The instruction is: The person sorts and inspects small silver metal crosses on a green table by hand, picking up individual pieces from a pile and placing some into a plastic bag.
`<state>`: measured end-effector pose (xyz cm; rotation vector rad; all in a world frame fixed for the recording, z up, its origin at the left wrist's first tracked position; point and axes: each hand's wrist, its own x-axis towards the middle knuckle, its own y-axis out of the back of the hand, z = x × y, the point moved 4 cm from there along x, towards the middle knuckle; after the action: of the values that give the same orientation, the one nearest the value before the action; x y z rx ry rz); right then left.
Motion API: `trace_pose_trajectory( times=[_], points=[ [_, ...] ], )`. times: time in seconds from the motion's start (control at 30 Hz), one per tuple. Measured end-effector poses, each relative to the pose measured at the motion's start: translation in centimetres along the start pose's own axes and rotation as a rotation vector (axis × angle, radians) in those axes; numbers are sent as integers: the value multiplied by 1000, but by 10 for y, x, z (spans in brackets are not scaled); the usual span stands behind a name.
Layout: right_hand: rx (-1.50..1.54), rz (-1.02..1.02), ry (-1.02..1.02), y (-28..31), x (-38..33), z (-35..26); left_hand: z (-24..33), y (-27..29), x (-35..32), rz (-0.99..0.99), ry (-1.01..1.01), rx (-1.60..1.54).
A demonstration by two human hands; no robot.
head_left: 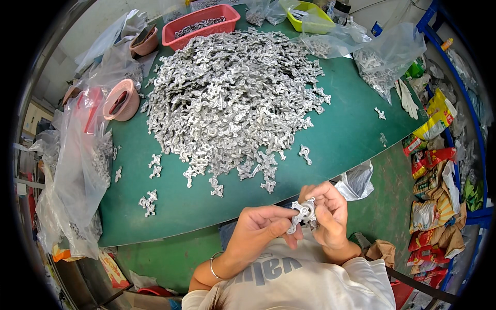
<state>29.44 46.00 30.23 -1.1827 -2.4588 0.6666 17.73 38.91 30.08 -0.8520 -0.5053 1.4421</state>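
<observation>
The left hand [262,226] and the right hand [333,216] meet in front of the person's pale shirt [320,281], just beyond the near edge of the green worktop [346,124]; between them they hold a silver metal part [303,212], the left fingers [279,212] pinching its left side and the right fingers [324,216] pinching its right; whether a second piece sits behind it, I cannot tell; a broad heap [227,98] of similar silver parts covers the middle of the worktop, with a few strays lying apart; behind the heap stands a red basket [171,38]; a white glove [406,99] lies at the right, near a clear bag [390,57].
</observation>
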Motion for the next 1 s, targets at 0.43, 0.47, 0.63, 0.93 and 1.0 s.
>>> trace_pose_trajectory(
  times=[0.43, 0.47, 0.63, 0.93, 1.0],
  points=[
    [21, -13, -14, -3, 2, 1, 3, 0, -1, 5, -9, 28],
    [18, -15, -17, -4, 3, 0, 3, 0, -1, 5, -11, 32],
    [1, 2, -27, -4, 3, 0, 4, 0, 0, 13, -20, 37],
    [22, -20, 15, -4, 5, 4, 5, 0, 1, 3, -40, 9],
    [23, -19, 15, -5, 5, 4, 4, 1, 1, -1, -44, 8]
  ],
)
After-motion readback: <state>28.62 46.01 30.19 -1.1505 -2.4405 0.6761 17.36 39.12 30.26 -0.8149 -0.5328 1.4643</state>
